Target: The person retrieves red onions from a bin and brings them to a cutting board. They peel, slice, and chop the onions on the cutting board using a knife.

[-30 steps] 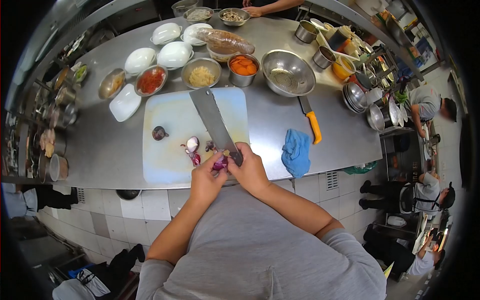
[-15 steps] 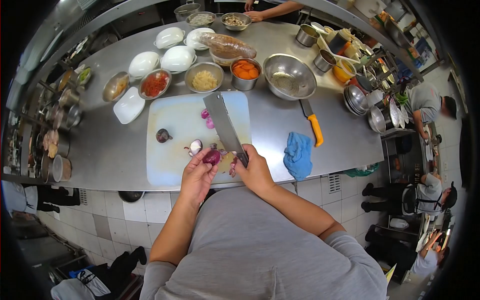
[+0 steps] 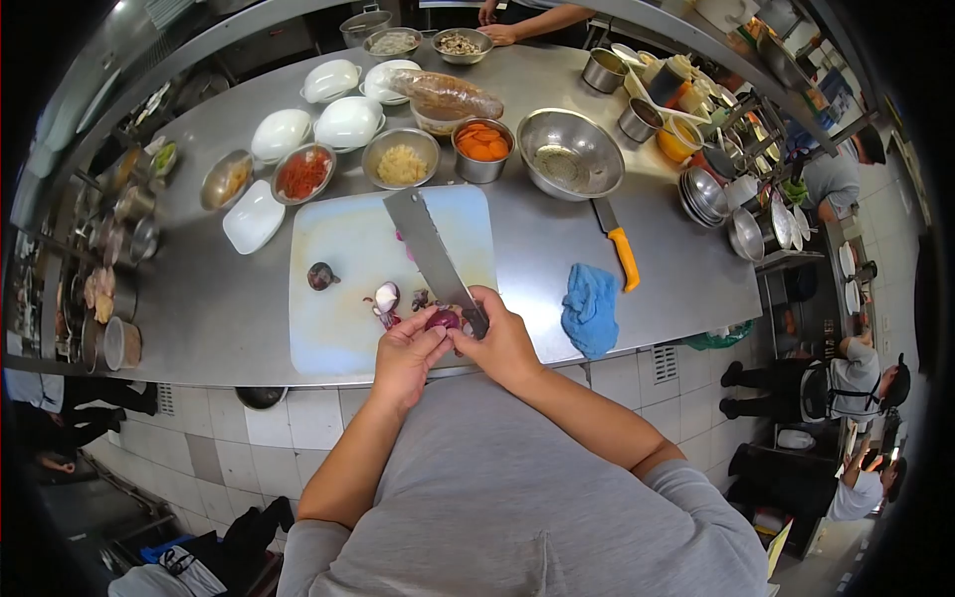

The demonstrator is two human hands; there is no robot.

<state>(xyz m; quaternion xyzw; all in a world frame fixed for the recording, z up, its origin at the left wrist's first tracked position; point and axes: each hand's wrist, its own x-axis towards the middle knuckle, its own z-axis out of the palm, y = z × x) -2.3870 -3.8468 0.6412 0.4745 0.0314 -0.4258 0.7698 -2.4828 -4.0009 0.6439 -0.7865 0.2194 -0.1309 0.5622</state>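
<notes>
My left hand (image 3: 407,360) pinches a red onion (image 3: 445,318) above the near edge of the white cutting board (image 3: 328,239). Against it is my right hand (image 3: 502,340), closed on a cleaver (image 3: 430,249) whose wide blade points away over the board. The right thumb and fingers come close to the onion's skin. Left of the hands lie a pale-ended onion piece (image 3: 387,296) and dark peel scraps (image 3: 422,298). Farther left sits a dark, unpeeled onion (image 3: 321,276). Pink onion pieces behind the blade are mostly hidden.
Behind the board stand bowls of red strips (image 3: 304,174), chopped pale food (image 3: 401,159) and carrot slices (image 3: 481,141), plus a large steel bowl (image 3: 570,154). To the right lie a yellow-handled knife (image 3: 623,257) and a blue cloth (image 3: 590,310). Another person's hand (image 3: 500,34) rests at the far edge.
My left hand and the onion have moved right, up against my right hand. The cleaver has shifted slightly left and now covers more of the pink onion pieces.
</notes>
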